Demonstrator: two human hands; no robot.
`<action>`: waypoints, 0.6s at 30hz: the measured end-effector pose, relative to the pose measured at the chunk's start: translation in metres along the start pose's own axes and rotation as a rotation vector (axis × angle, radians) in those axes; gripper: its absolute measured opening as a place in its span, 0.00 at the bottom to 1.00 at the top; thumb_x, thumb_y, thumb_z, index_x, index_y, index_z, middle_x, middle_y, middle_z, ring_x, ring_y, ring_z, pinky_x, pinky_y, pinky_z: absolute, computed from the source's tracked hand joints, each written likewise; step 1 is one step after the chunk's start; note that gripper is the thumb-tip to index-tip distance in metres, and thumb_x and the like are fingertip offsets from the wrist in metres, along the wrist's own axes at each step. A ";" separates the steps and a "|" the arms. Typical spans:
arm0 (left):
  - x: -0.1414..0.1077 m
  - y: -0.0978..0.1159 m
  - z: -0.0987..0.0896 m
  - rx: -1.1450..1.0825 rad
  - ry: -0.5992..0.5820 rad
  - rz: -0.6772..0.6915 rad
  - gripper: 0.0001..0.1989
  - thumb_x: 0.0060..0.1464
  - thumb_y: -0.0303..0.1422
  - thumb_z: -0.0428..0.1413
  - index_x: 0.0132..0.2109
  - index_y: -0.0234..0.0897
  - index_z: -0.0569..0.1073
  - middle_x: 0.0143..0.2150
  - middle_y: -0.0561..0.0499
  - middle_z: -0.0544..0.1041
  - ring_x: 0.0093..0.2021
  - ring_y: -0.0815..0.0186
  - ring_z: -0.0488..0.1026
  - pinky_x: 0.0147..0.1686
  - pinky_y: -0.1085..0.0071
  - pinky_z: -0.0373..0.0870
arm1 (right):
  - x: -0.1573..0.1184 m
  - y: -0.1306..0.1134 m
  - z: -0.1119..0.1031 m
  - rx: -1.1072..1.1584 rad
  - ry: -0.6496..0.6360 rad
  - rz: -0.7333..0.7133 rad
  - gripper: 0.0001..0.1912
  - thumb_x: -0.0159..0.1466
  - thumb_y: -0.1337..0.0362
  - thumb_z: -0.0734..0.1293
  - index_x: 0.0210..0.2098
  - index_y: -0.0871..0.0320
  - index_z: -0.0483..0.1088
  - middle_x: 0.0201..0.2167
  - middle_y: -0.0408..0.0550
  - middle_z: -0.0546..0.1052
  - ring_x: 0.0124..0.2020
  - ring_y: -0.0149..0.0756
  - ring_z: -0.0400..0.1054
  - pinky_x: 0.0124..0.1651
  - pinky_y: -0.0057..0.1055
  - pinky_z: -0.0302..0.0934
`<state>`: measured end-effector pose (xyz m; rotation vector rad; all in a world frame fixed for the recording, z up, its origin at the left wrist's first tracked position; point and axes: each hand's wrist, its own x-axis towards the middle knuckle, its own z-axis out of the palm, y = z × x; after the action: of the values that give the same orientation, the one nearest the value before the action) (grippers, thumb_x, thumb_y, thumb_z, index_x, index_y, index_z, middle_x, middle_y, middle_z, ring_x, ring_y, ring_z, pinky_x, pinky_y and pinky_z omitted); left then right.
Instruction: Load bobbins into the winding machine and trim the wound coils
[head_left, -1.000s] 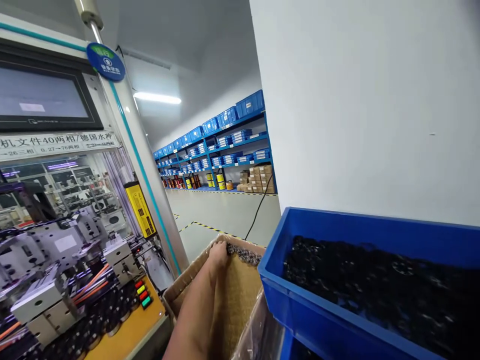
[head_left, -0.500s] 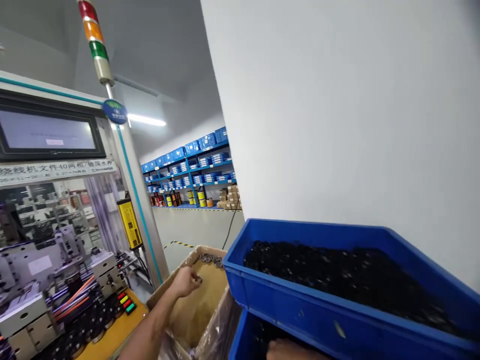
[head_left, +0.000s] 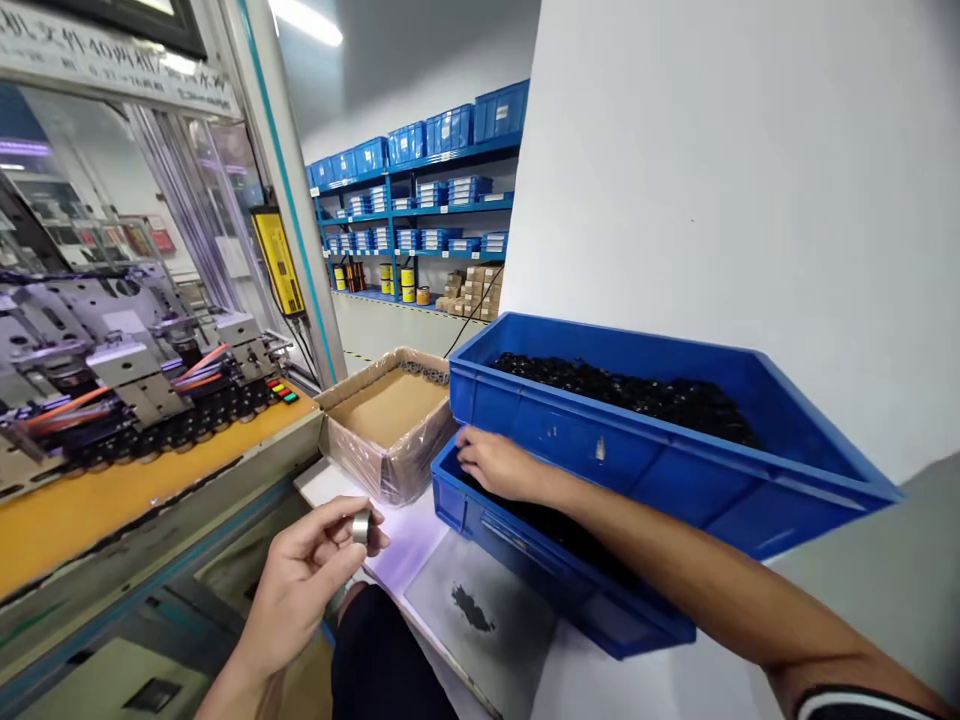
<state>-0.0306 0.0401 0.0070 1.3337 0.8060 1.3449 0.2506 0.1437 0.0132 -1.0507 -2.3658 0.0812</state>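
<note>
My left hand [head_left: 311,560] pinches a short silvery metal ring [head_left: 361,527] between thumb and fingers, held in front of the cardboard box. My right hand [head_left: 499,465] reaches into the far end of the lower blue bin [head_left: 510,540]; its fingers curl inward, and whatever they grip is hidden. The upper blue bin [head_left: 600,450] rests over the lower one and holds a heap of small black parts [head_left: 630,390]. The cardboard box [head_left: 390,470], wrapped in clear plastic, has a brown sheet inside and a row of small metal rings [head_left: 424,372] along its far edge.
At left a machine [head_left: 135,370] stands over an orange worktop [head_left: 187,470] with a row of black round parts. A metal post [head_left: 300,180] rises beside the box. White wall [head_left: 675,200] stands behind the bins; blue shelves [head_left: 420,200] are farther back.
The view has tilted down. My left hand has come back from the cardboard box, now with the metal ring. My right hand shows more fully, at the lower bin's far end.
</note>
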 end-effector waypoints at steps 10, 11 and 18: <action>-0.026 -0.007 0.030 -0.038 0.138 -0.082 0.15 0.50 0.31 0.68 0.47 0.41 0.82 0.41 0.46 0.85 0.38 0.65 0.82 0.42 0.75 0.78 | -0.028 -0.099 0.009 0.250 0.501 -0.578 0.04 0.67 0.72 0.64 0.39 0.62 0.71 0.40 0.52 0.71 0.41 0.31 0.68 0.40 0.26 0.70; -0.027 -0.008 0.032 -0.020 0.130 -0.086 0.16 0.48 0.30 0.69 0.46 0.40 0.82 0.41 0.46 0.85 0.38 0.64 0.83 0.41 0.75 0.79 | -0.031 -0.100 0.012 0.252 0.504 -0.586 0.04 0.68 0.71 0.64 0.39 0.62 0.71 0.40 0.52 0.72 0.42 0.31 0.68 0.41 0.26 0.71; -0.026 -0.005 0.047 0.100 0.167 0.000 0.19 0.40 0.25 0.71 0.42 0.45 0.84 0.32 0.54 0.86 0.32 0.66 0.84 0.35 0.81 0.79 | -0.030 -0.095 0.021 0.314 0.518 -0.578 0.02 0.67 0.71 0.66 0.39 0.63 0.71 0.40 0.54 0.75 0.40 0.32 0.70 0.42 0.27 0.72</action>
<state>0.0117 0.0072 0.0021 1.3101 0.9980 1.4463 0.1926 0.0599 0.0066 -0.1810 -1.9977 -0.0312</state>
